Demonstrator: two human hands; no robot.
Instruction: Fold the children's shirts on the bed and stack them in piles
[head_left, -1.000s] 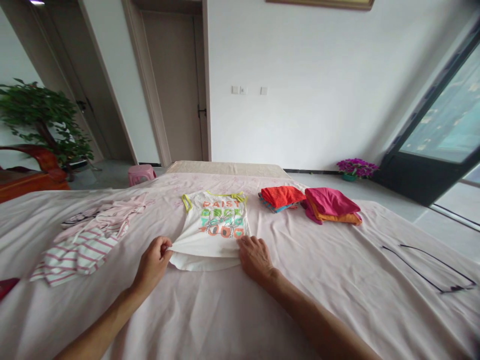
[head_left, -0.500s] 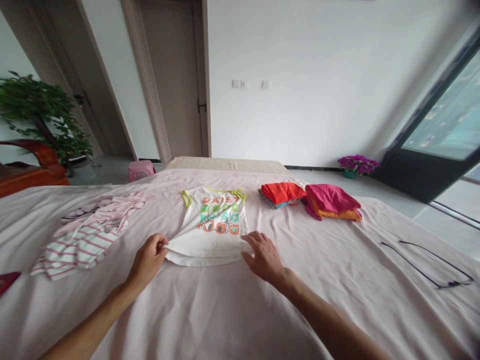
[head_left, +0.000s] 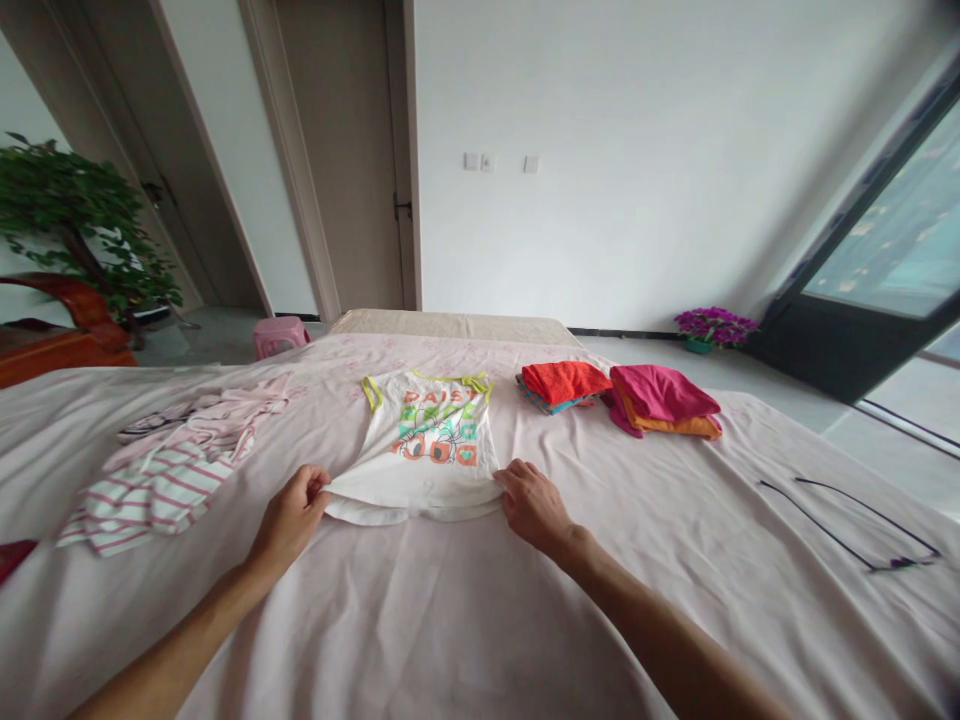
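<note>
A small white sleeveless shirt [head_left: 427,480] with yellow-green trim and a colourful printed front lies spread on the pale pink sheet [head_left: 420,620], its hem towards me. My left hand [head_left: 296,505] pinches the hem's left corner between thumb and fingers. At the opposite corner, my right hand [head_left: 532,505] is closed on the hem as well. Between both hands the hem is stretched, with its front and back layers slightly apart.
Left lie crumpled pink and striped clothes [head_left: 165,475] and the edge of a dark red object [head_left: 13,558]. On the right are a folded red and blue pile [head_left: 564,383], a folded magenta and orange pile [head_left: 664,400] and eyeglasses [head_left: 892,562]. Beyond stands a pink stool [head_left: 279,336].
My right hand has gone from spread fingers beside the hem to gripping its right corner, pulling it slightly right. My left hand keeps its pinch and has shifted a little left.
</note>
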